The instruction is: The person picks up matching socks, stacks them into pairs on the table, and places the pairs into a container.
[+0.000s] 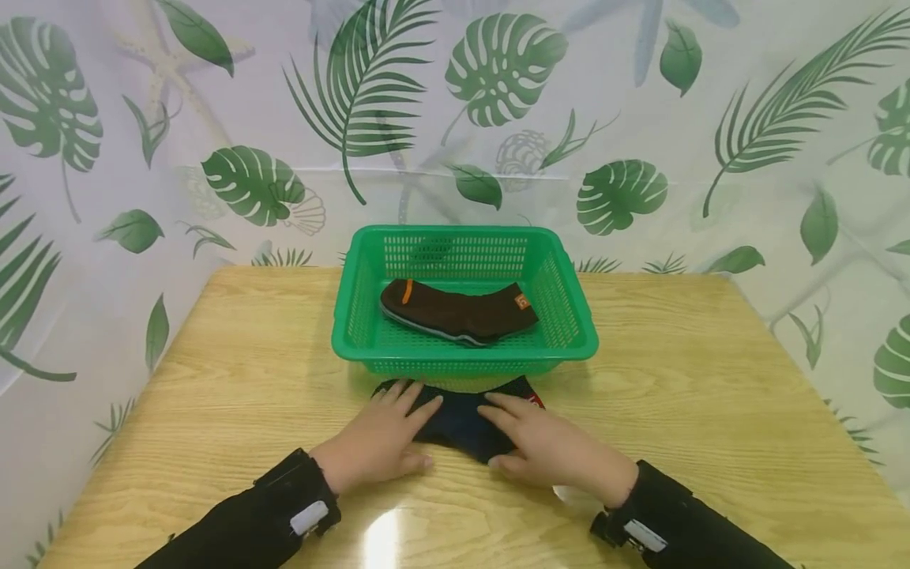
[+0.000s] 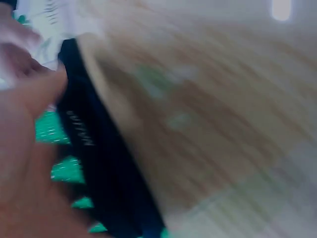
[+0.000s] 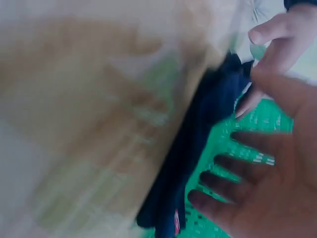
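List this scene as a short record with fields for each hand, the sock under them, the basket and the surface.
left hand: fingers straight, pressing flat on the left part of the dark blue sock
right hand: fingers straight, flat on the sock's right part
dark blue sock: lies on the table, just in front of the basket
green basket: holds one brown sock with orange marks
table: light wood grain
wrist views: blurred

Two socks (image 1: 462,419), one green basket (image 1: 355,332), one wooden table (image 1: 711,395), two hands (image 1: 377,446).
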`<state>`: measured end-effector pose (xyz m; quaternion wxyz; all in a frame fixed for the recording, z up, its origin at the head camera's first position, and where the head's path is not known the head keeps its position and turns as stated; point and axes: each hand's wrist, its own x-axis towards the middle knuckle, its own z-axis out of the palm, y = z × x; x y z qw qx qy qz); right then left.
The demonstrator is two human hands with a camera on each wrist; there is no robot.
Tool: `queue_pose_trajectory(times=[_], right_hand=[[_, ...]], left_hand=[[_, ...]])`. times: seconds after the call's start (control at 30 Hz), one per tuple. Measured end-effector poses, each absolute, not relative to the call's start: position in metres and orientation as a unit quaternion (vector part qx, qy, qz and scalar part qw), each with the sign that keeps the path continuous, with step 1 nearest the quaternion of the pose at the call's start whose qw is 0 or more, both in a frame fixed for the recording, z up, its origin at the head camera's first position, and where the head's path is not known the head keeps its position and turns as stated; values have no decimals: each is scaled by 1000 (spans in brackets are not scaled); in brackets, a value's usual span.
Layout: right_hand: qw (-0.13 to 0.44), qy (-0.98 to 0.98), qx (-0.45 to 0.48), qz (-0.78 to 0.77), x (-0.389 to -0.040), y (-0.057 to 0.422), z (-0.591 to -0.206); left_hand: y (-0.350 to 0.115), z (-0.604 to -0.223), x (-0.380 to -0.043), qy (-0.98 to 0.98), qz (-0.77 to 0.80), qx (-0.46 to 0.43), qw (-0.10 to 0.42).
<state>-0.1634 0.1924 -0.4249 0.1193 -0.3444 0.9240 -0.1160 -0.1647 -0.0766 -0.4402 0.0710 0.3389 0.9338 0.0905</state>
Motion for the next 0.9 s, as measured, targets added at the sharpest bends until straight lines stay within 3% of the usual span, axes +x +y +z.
queue_pose_trajectory(times=[0.17,0.4,0.9], right_hand=[[232,888,-376,-126,-157,193,-432],[300,865,-373,-148,-160,206,-438],[308,848,-411,-129,-160,217,-437]], left_hand=[[-80,-443,-163,914,51,363,171],[-87,-445,-165,898,41,397,184],[-101,-447,-179,894,46,415,164]])
